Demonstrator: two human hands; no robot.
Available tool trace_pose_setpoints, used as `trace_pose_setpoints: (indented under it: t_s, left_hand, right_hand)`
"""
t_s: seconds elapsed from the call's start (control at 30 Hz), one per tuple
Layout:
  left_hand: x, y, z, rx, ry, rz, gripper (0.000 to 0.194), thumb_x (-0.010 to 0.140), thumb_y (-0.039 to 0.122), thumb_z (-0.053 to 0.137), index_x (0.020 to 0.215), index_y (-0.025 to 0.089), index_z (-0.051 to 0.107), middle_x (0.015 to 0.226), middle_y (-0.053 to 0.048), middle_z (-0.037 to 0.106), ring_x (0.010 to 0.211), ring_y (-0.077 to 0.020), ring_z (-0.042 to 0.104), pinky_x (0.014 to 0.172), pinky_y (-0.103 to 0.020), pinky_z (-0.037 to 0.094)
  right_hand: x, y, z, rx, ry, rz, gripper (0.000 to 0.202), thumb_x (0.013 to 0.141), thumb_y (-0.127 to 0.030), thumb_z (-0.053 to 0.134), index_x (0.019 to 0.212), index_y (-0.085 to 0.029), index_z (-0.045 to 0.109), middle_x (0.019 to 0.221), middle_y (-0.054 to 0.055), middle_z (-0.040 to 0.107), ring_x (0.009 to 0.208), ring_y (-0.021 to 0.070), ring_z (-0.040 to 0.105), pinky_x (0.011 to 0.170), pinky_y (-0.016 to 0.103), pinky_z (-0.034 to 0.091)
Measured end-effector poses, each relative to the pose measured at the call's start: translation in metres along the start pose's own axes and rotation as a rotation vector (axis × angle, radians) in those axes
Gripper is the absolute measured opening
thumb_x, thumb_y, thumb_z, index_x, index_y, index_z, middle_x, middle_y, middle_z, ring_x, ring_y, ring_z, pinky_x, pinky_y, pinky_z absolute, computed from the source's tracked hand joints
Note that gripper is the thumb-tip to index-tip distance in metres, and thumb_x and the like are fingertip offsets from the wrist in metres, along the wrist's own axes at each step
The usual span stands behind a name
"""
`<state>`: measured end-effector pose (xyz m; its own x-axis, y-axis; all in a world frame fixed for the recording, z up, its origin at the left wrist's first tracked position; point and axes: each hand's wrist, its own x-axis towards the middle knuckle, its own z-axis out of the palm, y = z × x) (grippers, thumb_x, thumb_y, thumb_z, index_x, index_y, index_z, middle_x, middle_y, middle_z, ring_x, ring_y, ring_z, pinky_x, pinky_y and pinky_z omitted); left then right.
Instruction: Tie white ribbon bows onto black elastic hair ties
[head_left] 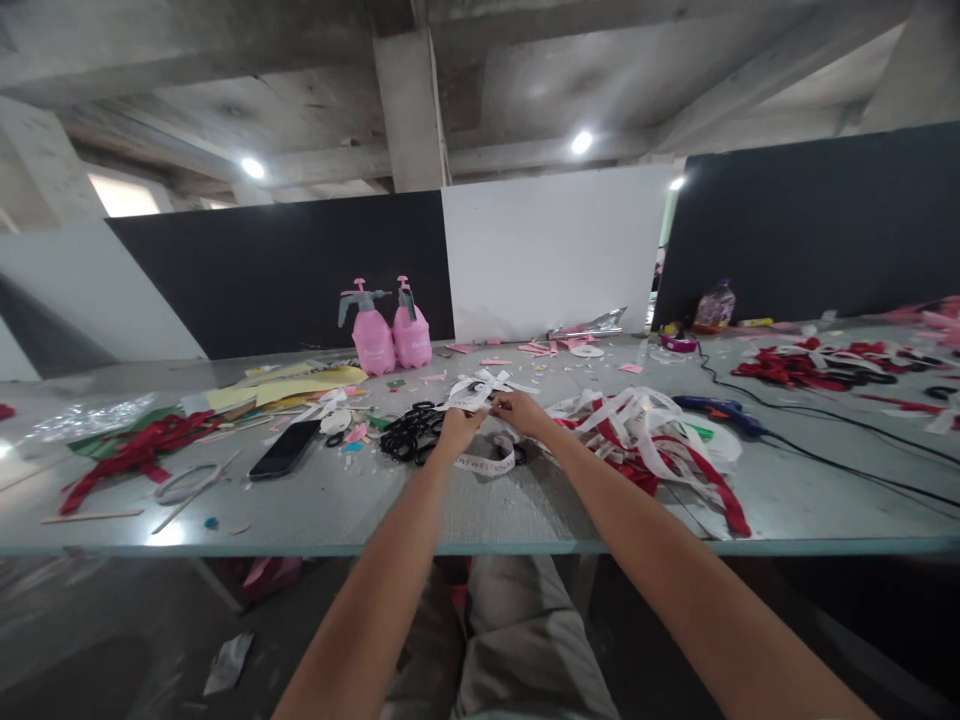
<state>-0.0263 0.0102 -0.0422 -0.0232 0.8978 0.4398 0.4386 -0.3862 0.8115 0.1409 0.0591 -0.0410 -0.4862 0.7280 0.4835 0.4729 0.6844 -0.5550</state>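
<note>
My left hand (459, 430) and my right hand (517, 412) meet over the middle of the table, fingers closed on a white ribbon. The printed ribbon (487, 464) loops down below them, with lettering on it. A white ribbon bow (487, 383) lies just beyond my fingertips. Left of my left hand is a pile of black bands (409, 432). To the right of my right hand lies a heap of white and red ribbons (645, 435). The exact pinch points are small and partly hidden.
Pink spray bottles (373, 340) stand at the back. A black phone (285, 449) and red ribbons (142, 452) lie left. On the right are a blue glue gun (721, 412) with a cable, a bottle (714, 308) and more red ribbons (817, 364). The table edge (517, 548) runs in front.
</note>
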Motion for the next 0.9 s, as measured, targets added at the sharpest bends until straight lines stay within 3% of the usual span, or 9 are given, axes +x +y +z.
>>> trace_pose_setpoints:
  t_s: [0.1,0.53,0.73,0.9]
  left_hand:
    - [-0.003,0.001,0.001,0.05,-0.072,0.029,0.024,0.077,0.041,0.055,0.072,0.018,0.057,0.056,0.003,0.053,0.056,-0.0117,0.049,0.058,-0.024,0.038]
    - [-0.004,0.007,0.002,-0.124,-0.07,0.093,0.028,0.071,0.029,0.057,0.062,0.019,0.032,0.059,0.005,0.033,0.058,-0.0087,0.03,0.057,-0.023,0.026]
    - [-0.003,0.007,0.006,-0.224,-0.055,0.078,0.017,0.068,0.022,0.059,0.069,0.018,0.043,0.065,0.004,0.041,0.061,-0.0085,0.037,0.06,-0.022,0.03]
    - [-0.002,0.013,0.012,-0.362,-0.064,-0.02,0.022,0.063,0.021,0.066,0.07,0.017,0.045,0.066,0.004,0.044,0.06,-0.0076,0.04,0.061,-0.022,0.034]
  right_hand:
    - [0.0,0.001,0.0,-0.006,0.009,-0.003,0.017,0.077,-0.023,0.054,0.079,-0.014,0.068,0.062,-0.001,0.057,0.058,0.0094,0.043,0.057,0.02,0.028]
    - [-0.002,-0.006,0.001,0.002,-0.035,0.005,0.023,0.078,-0.035,0.058,0.069,-0.014,0.064,0.055,-0.003,0.047,0.053,0.0085,0.035,0.052,0.021,0.023]
    - [-0.001,-0.003,0.001,-0.003,-0.029,0.01,0.019,0.077,-0.03,0.058,0.07,-0.015,0.065,0.055,-0.003,0.047,0.053,0.0087,0.036,0.053,0.021,0.024]
    - [0.001,0.001,0.002,-0.01,-0.04,-0.018,0.012,0.074,-0.021,0.057,0.073,-0.014,0.067,0.057,-0.002,0.052,0.055,0.0092,0.039,0.055,0.021,0.027]
